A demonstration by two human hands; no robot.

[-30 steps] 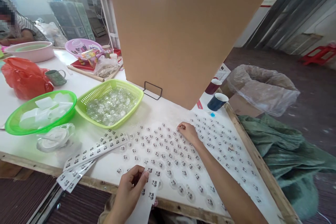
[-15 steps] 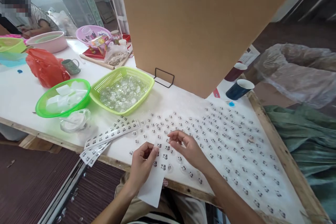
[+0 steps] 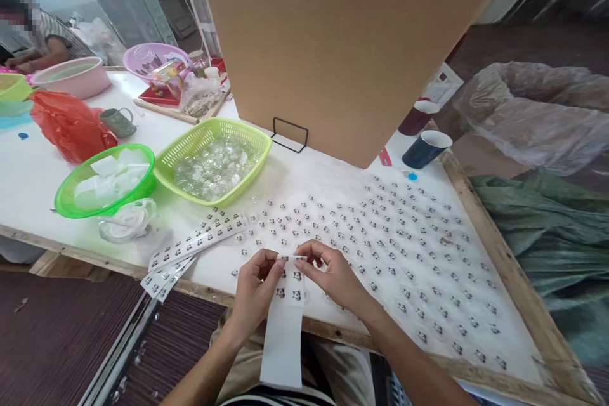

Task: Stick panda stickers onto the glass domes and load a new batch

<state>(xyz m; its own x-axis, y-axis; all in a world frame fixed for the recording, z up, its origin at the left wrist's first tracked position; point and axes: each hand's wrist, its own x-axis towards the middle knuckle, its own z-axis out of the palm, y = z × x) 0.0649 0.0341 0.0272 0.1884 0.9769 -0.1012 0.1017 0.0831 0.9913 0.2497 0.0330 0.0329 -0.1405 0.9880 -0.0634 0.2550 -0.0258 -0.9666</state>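
Observation:
A white strip of panda stickers (image 3: 284, 330) hangs over the table's front edge, its lower part blank and a few panda prints near the top. My left hand (image 3: 259, 288) pinches its upper left corner. At the upper right corner, my right hand (image 3: 333, 276) has thumb and fingers closed on the strip too. The top edge between the hands looks folded over. Beyond and right of my hands, many clear round pieces with panda prints (image 3: 404, 247) lie spread in rows on the white tabletop. More printed sticker sheets (image 3: 195, 241) lie to the left, partly past the table edge.
A yellow-green basket (image 3: 164, 162) holds clear round pieces; a green bowl (image 3: 64, 200) holds white pieces. A roll of white tape (image 3: 126, 221) lies nearby. A large cardboard sheet (image 3: 352, 57) stands behind. Dark mug (image 3: 423, 151) at right. Another person (image 3: 52, 44) sits far left.
My right hand has moved down and left onto the strip's upper corner and closed on it. The strip now hangs straighter between both hands. The view has shifted slightly.

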